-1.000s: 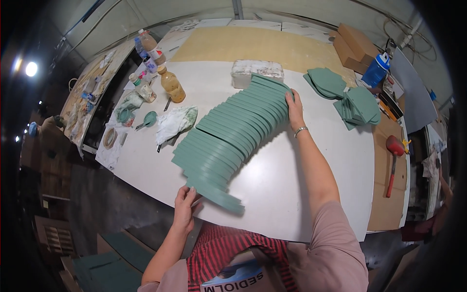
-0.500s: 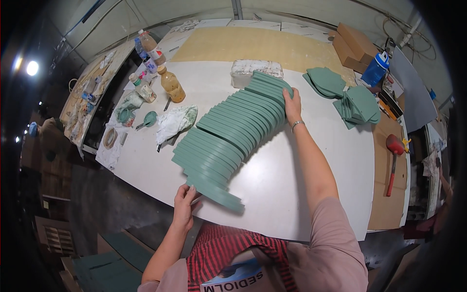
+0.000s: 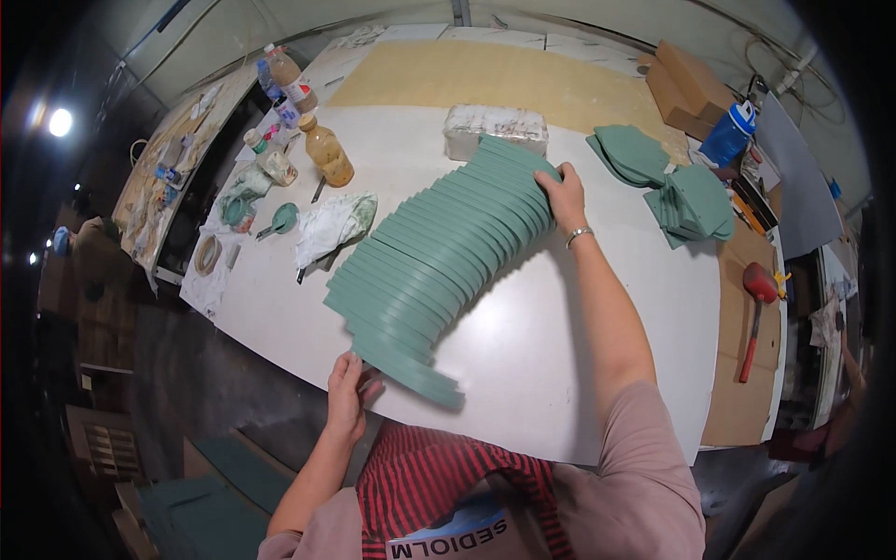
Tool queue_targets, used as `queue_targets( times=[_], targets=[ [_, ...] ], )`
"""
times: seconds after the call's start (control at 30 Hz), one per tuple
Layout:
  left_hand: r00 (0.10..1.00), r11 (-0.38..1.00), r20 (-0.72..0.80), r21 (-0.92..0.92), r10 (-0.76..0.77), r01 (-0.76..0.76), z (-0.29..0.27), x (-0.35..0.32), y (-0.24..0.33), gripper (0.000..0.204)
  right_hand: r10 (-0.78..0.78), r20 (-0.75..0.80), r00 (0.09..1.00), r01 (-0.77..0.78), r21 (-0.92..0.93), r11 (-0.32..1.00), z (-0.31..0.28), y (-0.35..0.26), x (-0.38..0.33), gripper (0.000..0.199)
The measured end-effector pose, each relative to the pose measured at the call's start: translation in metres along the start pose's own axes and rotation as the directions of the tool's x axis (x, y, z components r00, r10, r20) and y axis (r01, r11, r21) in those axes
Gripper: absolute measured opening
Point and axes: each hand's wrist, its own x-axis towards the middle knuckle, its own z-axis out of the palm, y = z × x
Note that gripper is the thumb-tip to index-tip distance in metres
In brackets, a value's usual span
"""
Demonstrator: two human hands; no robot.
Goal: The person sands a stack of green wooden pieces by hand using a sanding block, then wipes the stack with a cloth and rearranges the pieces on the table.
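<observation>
A long fanned row of green flat panels [image 3: 439,252] lies slanted across the white table [image 3: 560,373], curving from the near edge to the far middle. My left hand [image 3: 349,392] presses against the nearest panel at the table's front edge. My right hand [image 3: 563,196], with a bracelet on the wrist, rests on the far end of the row, fingers over the top panels. Both hands squeeze the row from its two ends.
A white block [image 3: 495,129] sits behind the row. More green panels [image 3: 672,187] are piled at the right. Bottles [image 3: 327,154], a rag [image 3: 331,224], tape roll [image 3: 207,254] and tools crowd the left side. A red-handled mallet [image 3: 758,299] lies at the right.
The fanned row has shifted slightly and tightened; my right hand moved a little along the far end. My left hand stays at the near end.
</observation>
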Motion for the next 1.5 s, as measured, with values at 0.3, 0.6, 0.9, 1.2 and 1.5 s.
queue_targets(
  times=[0.3,0.6,0.9,1.2,1.5],
  targets=[
    [0.997,0.994,-0.015,-0.081,-0.076,0.075,0.009,-0.006,-0.008,0.049,0.108,0.510,0.854,0.098,-0.360,0.928,-0.003,-0.052,0.058,0.078],
    [0.999,1.000,0.026,-0.019,-0.019,0.019,0.013,0.006,-0.006,0.049,0.017,0.580,0.814,0.237,-0.359,0.903,0.015,-0.056,0.047,0.081],
    [0.990,0.989,0.087,0.086,0.112,-0.120,0.007,0.009,0.002,0.057,0.065,0.410,0.910,0.172,-0.514,0.840,0.019,-0.064,0.023,0.078],
    [0.999,0.991,0.048,0.134,-0.023,0.016,-0.068,0.039,0.039,0.063,-0.205,0.190,0.960,0.267,-0.405,0.874,0.007,-0.039,-0.019,0.075],
    [0.835,0.847,0.413,0.227,0.363,-0.481,-0.029,0.163,0.140,0.036,-0.236,0.141,0.961,0.274,-0.416,0.867,0.005,-0.037,-0.050,0.083]
  ],
)
